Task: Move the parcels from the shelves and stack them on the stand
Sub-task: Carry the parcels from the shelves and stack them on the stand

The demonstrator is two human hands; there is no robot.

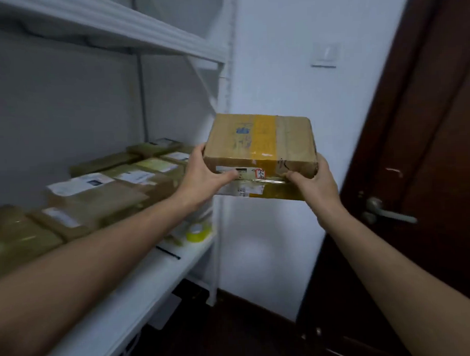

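I hold a brown cardboard parcel (262, 147) with yellow tape and white labels in the air, just right of the white shelf unit (219, 58). A second, flatter parcel (255, 189) lies under it in the same grasp. My left hand (204, 173) grips the left end, thumb across the front face. My right hand (316, 180) grips the lower right corner. Several more brown parcels (95, 190) with white labels lie in a row on the middle shelf at left. The stand is not in view.
A roll of yellow tape (198, 232) and a black pen (167, 252) lie on the lower shelf board (126, 309). A dark brown door (427, 144) with a metal handle (387, 212) stands at right. A light switch (325, 53) is on the white wall.
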